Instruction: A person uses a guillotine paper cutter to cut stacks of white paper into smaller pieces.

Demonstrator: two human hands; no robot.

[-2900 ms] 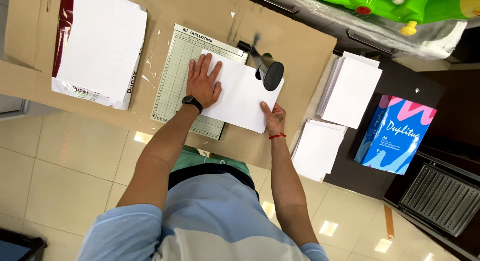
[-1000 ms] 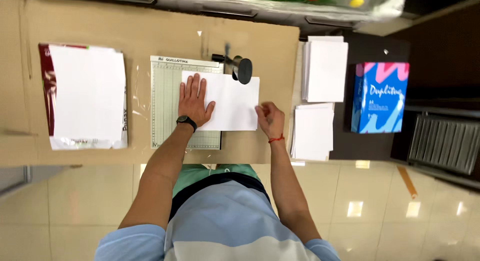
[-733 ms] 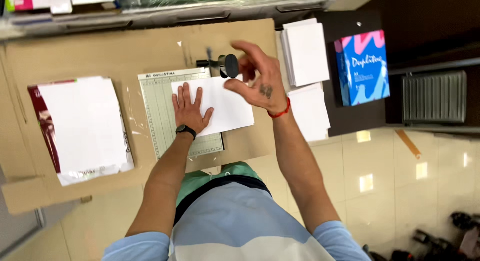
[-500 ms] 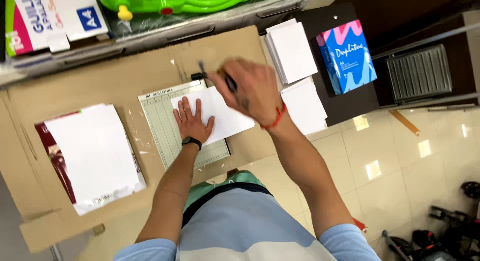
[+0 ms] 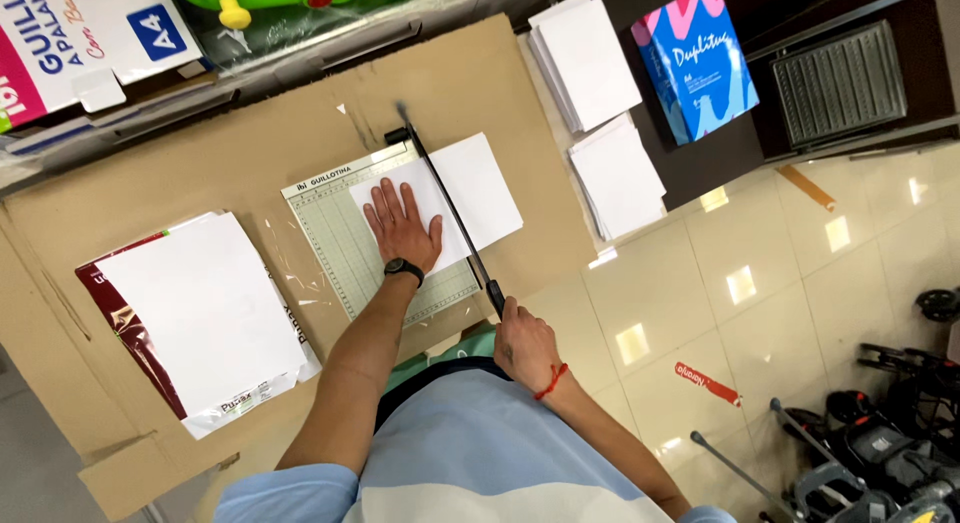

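The black cutter handle (image 5: 494,296) is being gripped in the closed fingers of the right hand (image 5: 524,345). Farther off, a white sheet (image 5: 470,188) is being pressed flat on the pale green gridded guillotine board (image 5: 340,233) by the left hand (image 5: 403,223), fingers spread wide. The thin arm is lying across the sheet.

cutter board (image 5: 340,233): pale green, fine grid lines
blade arm (image 5: 450,218): black
sheet under blade (image 5: 470,188): plain white
watch (image 5: 403,270): black, on left hand (image 5: 403,223)
wrist band: red, on right hand (image 5: 524,343)
table top (image 5: 240,153): tan cardboard brown
open ream (image 5: 205,313): white sheets, dark red wrapper
paper stacks (image 5: 590,53): white
ream box (image 5: 697,61): blue, pink wave pattern
floor (image 5: 800,283): glossy cream tiles
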